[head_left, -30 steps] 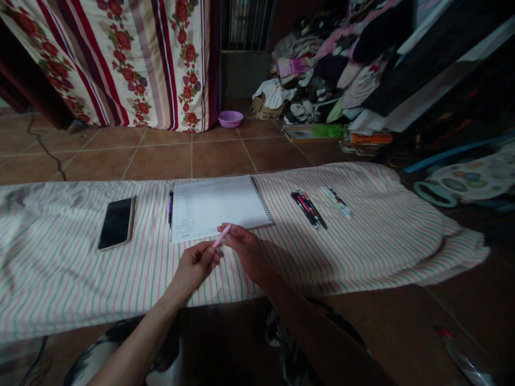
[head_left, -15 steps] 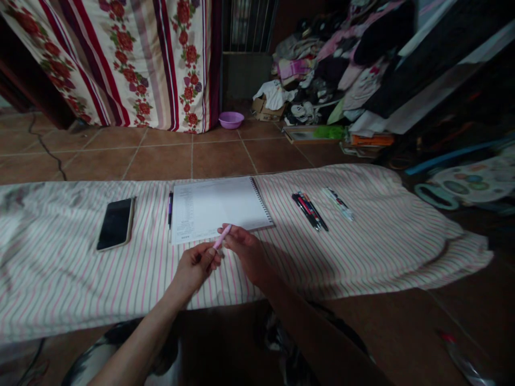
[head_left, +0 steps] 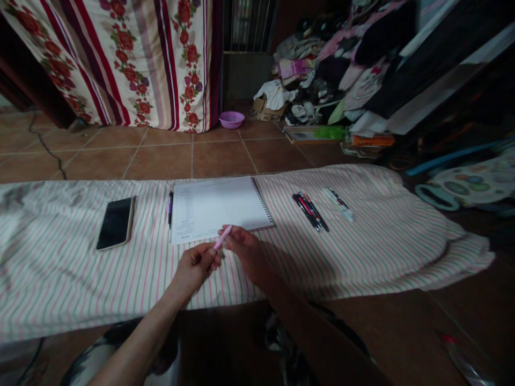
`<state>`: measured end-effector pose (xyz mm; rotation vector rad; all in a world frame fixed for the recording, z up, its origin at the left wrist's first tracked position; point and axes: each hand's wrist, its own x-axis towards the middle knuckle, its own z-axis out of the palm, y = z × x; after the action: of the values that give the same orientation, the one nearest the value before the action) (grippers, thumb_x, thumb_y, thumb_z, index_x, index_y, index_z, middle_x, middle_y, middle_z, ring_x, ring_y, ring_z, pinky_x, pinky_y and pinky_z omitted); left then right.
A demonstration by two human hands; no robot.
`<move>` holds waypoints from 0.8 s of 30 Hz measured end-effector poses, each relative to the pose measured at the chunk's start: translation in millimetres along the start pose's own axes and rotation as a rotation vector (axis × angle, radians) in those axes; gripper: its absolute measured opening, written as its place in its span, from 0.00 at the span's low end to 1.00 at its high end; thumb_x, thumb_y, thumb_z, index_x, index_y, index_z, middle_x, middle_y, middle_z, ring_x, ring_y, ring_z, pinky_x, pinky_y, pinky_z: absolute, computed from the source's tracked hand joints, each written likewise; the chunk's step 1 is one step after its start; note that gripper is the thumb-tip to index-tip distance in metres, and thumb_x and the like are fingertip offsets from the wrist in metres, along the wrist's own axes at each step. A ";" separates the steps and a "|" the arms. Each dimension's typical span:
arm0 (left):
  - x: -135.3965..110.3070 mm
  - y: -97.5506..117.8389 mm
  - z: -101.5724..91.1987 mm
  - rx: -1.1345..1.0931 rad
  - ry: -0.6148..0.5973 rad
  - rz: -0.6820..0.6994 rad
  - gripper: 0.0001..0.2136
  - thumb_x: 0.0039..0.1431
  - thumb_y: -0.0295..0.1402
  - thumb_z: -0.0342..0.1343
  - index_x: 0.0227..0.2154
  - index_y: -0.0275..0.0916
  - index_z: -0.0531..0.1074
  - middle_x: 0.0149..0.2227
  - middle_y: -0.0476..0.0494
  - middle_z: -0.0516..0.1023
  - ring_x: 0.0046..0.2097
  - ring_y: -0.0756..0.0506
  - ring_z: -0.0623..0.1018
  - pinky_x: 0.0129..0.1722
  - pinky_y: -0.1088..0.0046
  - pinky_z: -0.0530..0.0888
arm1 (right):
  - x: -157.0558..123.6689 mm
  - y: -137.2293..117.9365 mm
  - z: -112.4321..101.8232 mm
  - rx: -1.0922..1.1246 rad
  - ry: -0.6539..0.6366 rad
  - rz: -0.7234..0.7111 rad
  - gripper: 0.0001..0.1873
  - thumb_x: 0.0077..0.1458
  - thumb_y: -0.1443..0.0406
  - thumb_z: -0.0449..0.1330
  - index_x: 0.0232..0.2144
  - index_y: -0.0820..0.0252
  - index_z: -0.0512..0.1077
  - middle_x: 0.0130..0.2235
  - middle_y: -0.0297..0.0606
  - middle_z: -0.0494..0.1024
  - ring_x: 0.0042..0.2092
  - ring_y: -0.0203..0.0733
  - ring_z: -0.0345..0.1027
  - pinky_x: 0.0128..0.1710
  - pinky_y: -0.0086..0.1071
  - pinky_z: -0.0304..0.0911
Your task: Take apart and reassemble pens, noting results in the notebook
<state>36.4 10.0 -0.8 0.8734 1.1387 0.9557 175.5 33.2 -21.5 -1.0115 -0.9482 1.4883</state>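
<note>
A pink pen (head_left: 223, 237) is held at a slant between my two hands, just over the near edge of a spiral notebook (head_left: 219, 203). My left hand (head_left: 199, 261) pinches its lower end, fingers closed. At the upper end, my right hand (head_left: 243, 246) has its fingertips closed around the pen. The notebook lies open at a mostly blank page, with printed text down its left side and the spiral on the right. Along its left edge rests a purple and black pen (head_left: 170, 209).
A phone (head_left: 116, 224) lies left on the striped cloth (head_left: 249, 279). Several dark pens (head_left: 309, 210) and some white pens (head_left: 338, 203) lie to the right. Beyond are a floral curtain (head_left: 153, 64), a purple basin (head_left: 231, 119) and a heap of clothes (head_left: 317, 69).
</note>
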 end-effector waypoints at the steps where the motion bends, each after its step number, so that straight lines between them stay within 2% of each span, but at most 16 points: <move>1: -0.5 1.1 -0.2 -0.002 -0.002 0.000 0.16 0.43 0.42 0.62 0.29 0.32 0.73 0.23 0.46 0.72 0.22 0.54 0.65 0.21 0.78 0.60 | -0.3 -0.2 -0.2 0.000 -0.008 0.006 0.13 0.45 0.61 0.63 0.36 0.56 0.74 0.38 0.37 0.77 0.40 0.40 0.69 0.44 0.36 0.60; 4: -1.4 2.9 -0.2 0.007 -0.014 -0.008 0.16 0.43 0.42 0.62 0.28 0.32 0.73 0.23 0.46 0.72 0.22 0.54 0.65 0.22 0.79 0.60 | 0.0 -0.1 -0.7 -0.009 -0.009 0.002 0.13 0.43 0.61 0.64 0.34 0.57 0.75 0.37 0.37 0.78 0.40 0.41 0.69 0.46 0.37 0.59; 7: -1.6 2.2 0.9 0.027 -0.014 -0.003 0.15 0.44 0.42 0.61 0.29 0.33 0.73 0.23 0.47 0.72 0.22 0.54 0.65 0.22 0.78 0.60 | 1.9 2.5 -1.4 -0.012 0.015 -0.025 0.10 0.42 0.61 0.65 0.29 0.58 0.74 0.30 0.35 0.77 0.34 0.38 0.69 0.41 0.35 0.62; 10: -1.0 0.4 1.5 0.037 -0.007 0.000 0.15 0.44 0.41 0.61 0.31 0.33 0.74 0.22 0.48 0.72 0.22 0.54 0.65 0.22 0.78 0.60 | 2.4 5.2 -1.9 -0.065 0.031 -0.056 0.10 0.42 0.60 0.64 0.27 0.58 0.72 0.28 0.33 0.76 0.32 0.38 0.68 0.39 0.35 0.62; 18: -2.2 4.4 0.6 0.022 -0.021 0.005 0.15 0.44 0.41 0.61 0.29 0.33 0.74 0.23 0.46 0.72 0.23 0.54 0.65 0.22 0.78 0.60 | -1.3 -0.7 0.1 -0.020 -0.025 0.004 0.14 0.44 0.60 0.63 0.35 0.57 0.74 0.39 0.38 0.78 0.41 0.42 0.69 0.47 0.39 0.59; 24: -1.1 0.6 0.6 0.023 -0.026 0.000 0.15 0.45 0.40 0.61 0.31 0.33 0.74 0.23 0.46 0.72 0.23 0.54 0.65 0.22 0.78 0.60 | 0.1 0.7 -0.9 -0.059 -0.004 -0.031 0.07 0.44 0.62 0.63 0.27 0.58 0.72 0.28 0.32 0.75 0.32 0.36 0.67 0.37 0.32 0.60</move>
<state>36.7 9.1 0.2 0.9017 1.1296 0.9305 176.1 33.2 -22.5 -1.0325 -1.0116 1.4440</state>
